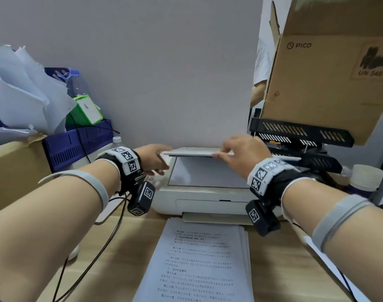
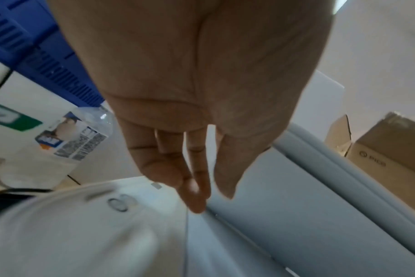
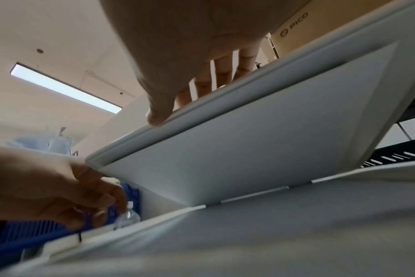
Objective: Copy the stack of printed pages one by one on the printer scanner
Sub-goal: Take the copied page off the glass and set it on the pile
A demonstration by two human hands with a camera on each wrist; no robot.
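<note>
A white printer (image 1: 199, 203) stands on the wooden desk with its scanner lid (image 1: 190, 153) half raised. My right hand (image 1: 221, 154) grips the lid's front edge, fingers on top and thumb at the edge (image 3: 173, 105). The lid's pale underside (image 3: 249, 150) slopes up over the grey glass (image 1: 208, 173). My left hand (image 1: 159, 164) hovers at the lid's left corner, fingers nearly straight and pointing down at the glass's left rim (image 2: 212, 198), holding nothing. The stack of printed pages (image 1: 199, 262) lies face up on the desk before the printer.
A PICO cardboard box (image 1: 330, 68) sits on black letter trays (image 1: 299, 131) right of the printer, with stacked paper cups (image 1: 367, 177) beside them. On the left are a blue basket (image 1: 77, 144), a water bottle (image 1: 117, 141) and a cardboard box (image 1: 16, 166). Black cables (image 1: 94, 247) cross the desk.
</note>
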